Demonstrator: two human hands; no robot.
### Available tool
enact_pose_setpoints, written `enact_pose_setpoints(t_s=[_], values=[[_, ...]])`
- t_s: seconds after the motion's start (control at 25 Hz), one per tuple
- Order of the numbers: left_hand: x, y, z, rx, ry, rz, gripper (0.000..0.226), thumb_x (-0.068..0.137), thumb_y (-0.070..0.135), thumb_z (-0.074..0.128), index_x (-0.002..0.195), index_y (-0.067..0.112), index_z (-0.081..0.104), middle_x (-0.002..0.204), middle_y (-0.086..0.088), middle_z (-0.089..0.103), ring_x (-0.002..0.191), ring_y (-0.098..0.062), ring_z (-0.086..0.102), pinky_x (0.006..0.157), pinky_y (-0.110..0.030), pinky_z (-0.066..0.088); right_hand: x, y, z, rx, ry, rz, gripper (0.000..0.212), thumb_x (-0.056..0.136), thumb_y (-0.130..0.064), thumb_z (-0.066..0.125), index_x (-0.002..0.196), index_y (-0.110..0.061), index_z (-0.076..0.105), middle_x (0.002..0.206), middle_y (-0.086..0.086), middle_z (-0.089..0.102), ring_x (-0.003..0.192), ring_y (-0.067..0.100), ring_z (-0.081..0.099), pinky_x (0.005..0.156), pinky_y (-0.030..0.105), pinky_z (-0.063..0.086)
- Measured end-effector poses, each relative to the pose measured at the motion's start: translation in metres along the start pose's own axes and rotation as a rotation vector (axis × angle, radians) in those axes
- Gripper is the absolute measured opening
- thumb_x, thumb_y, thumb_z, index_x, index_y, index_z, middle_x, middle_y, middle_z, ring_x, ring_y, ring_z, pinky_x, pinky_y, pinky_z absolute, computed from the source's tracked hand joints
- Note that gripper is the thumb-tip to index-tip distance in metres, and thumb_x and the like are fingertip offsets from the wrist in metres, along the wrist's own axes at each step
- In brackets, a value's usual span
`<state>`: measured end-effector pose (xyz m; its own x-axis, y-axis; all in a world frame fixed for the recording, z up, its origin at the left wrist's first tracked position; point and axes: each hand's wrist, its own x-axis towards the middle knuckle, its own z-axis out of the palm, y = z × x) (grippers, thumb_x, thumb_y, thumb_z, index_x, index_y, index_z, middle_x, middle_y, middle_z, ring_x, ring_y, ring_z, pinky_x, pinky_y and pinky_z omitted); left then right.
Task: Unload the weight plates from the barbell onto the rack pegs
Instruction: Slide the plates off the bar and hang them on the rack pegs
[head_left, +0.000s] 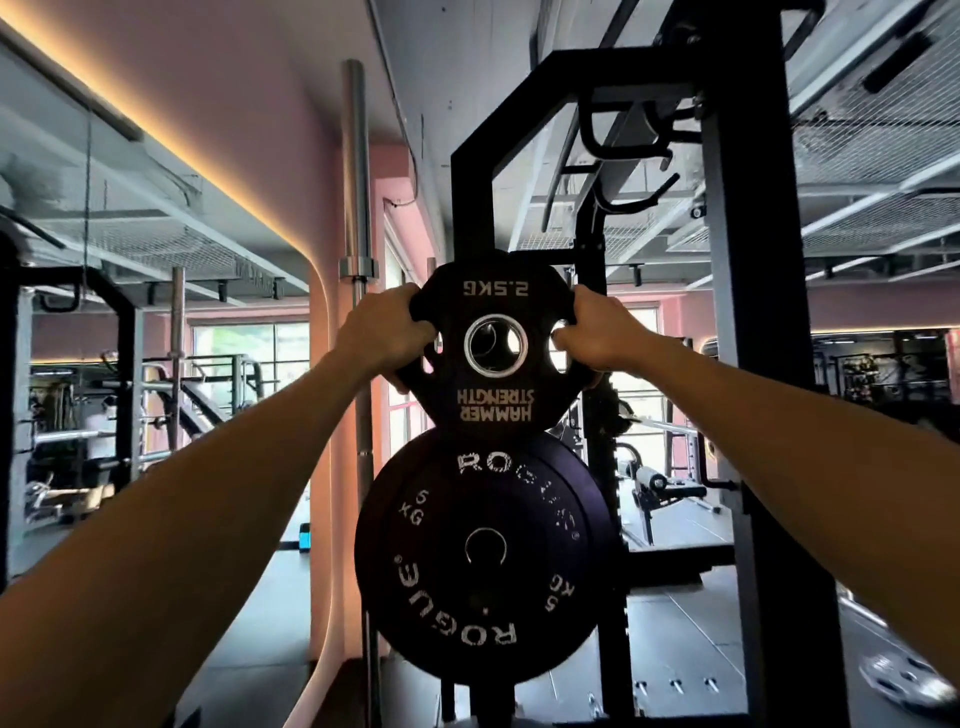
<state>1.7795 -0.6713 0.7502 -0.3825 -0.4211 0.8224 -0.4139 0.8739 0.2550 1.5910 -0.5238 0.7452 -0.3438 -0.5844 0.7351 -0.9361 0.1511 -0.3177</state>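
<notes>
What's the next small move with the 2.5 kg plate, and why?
Probably push the 2.5 kg plate straight forward toward the rack, seeking a peg. Left hand and right hand grip its side cut-outs, holding it upright just above the 5 kg plates already stored. Daylight shows through its centre hole, so it seems not yet on a peg; the peg itself isn't visible.

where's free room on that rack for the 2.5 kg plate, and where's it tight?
Free: the upper slot above the black Rogue 5 kg bumper plates, against the black rack upright; its peg isn't visible. The black 2.5 kg grip plate, held by left hand and right hand, is level with it. Tight: its bottom edge nearly meets the bumpers.
</notes>
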Motion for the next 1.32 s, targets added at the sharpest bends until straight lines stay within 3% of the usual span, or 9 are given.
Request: enact_pose_setpoints(t_s=[0.16,0.36,0.52,0.72,0.8,0.88,1.04,1.16,1.32], values=[[0.043,-0.012,0.007,0.013,0.003,0.044,0.030,0.084,0.018,0.062,0.113,0.011,0.061,0.094,-0.007,0.063,0.088,-0.026,0.057,0.076,-0.033,0.046,0.035,-0.001,0.004,0.053,-0.011,-0.013,0.025,0.084,-0.005,0.056,0.109,-0.005,0.049,0.097,0.015,0.059,0.070,0.024,0.058,0.052,0.024,0.037],[0.088,-0.035,0.024,0.038,0.036,0.044,0.034,0.084,0.021,0.062,0.117,0.012,0.061,0.102,-0.010,0.066,0.097,-0.030,0.061,0.084,-0.038,0.050,0.082,0.007,0.023,0.014,0.007,-0.027,0.004,0.081,-0.005,0.058,0.084,-0.007,0.055,0.078,0.011,0.061,0.075,0.031,0.061,0.055,0.026,0.041],[0.111,-0.060,0.050,0.060,0.061,0.053,0.034,0.088,0.021,0.059,0.119,0.009,0.058,0.098,-0.010,0.064,0.095,-0.032,0.061,0.085,-0.040,0.051,0.119,0.020,0.052,-0.041,0.025,-0.022,0.036,0.082,-0.017,0.061,0.113,-0.003,0.052,0.108,0.019,0.062,0.101,0.037,0.059,0.085,0.040,0.050],[0.138,-0.092,0.103,0.067,-0.007,0.106,0.039,0.091,0.031,0.046,0.118,0.007,0.031,0.095,-0.020,0.057,0.084,-0.041,0.061,0.074,-0.046,0.051,0.148,0.045,0.084,-0.079,-0.022,0.029,0.040,0.098,-0.026,0.045,0.124,-0.005,0.025,0.094,0.022,0.058,0.082,0.041,0.063,0.064,0.041,0.051],[0.146,-0.101,0.119,0.157,0.006,0.117,0.046,0.092,0.038,0.041,0.123,0.006,0.028,0.111,-0.025,0.049,0.094,-0.044,0.059,0.080,-0.051,0.051,0.157,0.058,0.100,-0.148,-0.030,0.049,0.044,0.099,-0.033,0.039,0.128,-0.004,0.021,0.089,0.016,0.057,0.085,0.037,0.061,0.076,0.043,0.049],[0.153,-0.109,0.133,0.300,0.047,0.100,0.048,0.098,0.031,0.041,0.131,-0.002,0.030,0.128,-0.030,0.039,0.108,-0.045,0.052,0.086,-0.050,0.047,0.170,0.070,0.118,-0.181,-0.010,0.061,0.045,0.099,-0.034,0.038,0.129,-0.005,0.023,0.108,0.020,0.055,0.102,0.038,0.055,0.087,0.045,0.044],[0.173,-0.133,0.161,0.455,0.001,0.265,0.055,0.093,0.044,0.020,0.113,0.002,0.047,0.118,-0.023,0.035,0.104,-0.041,0.046,0.073,-0.052,0.050,0.196,0.084,0.142,-0.272,0.042,0.087,0.049,0.098,-0.032,0.039,0.137,-0.009,0.023,0.140,0.021,0.030,0.131,0.038,0.029,0.103,0.050,0.034],[0.185,-0.144,0.179,0.291,0.054,0.218,0.028,0.099,0.029,0.033,0.108,0.004,0.041,0.111,-0.018,0.034,0.090,-0.037,0.046,0.064,-0.051,0.049,0.209,0.093,0.150,-0.304,0.060,0.069,0.050,0.097,-0.031,0.040,0.139,-0.011,0.021,0.139,0.019,0.028,0.131,0.037,0.030,0.101,0.051,0.036],[0.181,-0.140,0.178,0.181,0.028,0.104,0.042,0.094,0.038,0.027,0.121,0.007,0.032,0.115,-0.019,0.034,0.087,-0.039,0.051,0.069,-0.053,0.051,0.209,0.094,0.151,-0.303,0.062,0.101,0.055,0.095,-0.035,0.037,0.142,-0.013,0.019,0.141,0.018,0.025,0.130,0.038,0.030,0.103,0.054,0.035]])
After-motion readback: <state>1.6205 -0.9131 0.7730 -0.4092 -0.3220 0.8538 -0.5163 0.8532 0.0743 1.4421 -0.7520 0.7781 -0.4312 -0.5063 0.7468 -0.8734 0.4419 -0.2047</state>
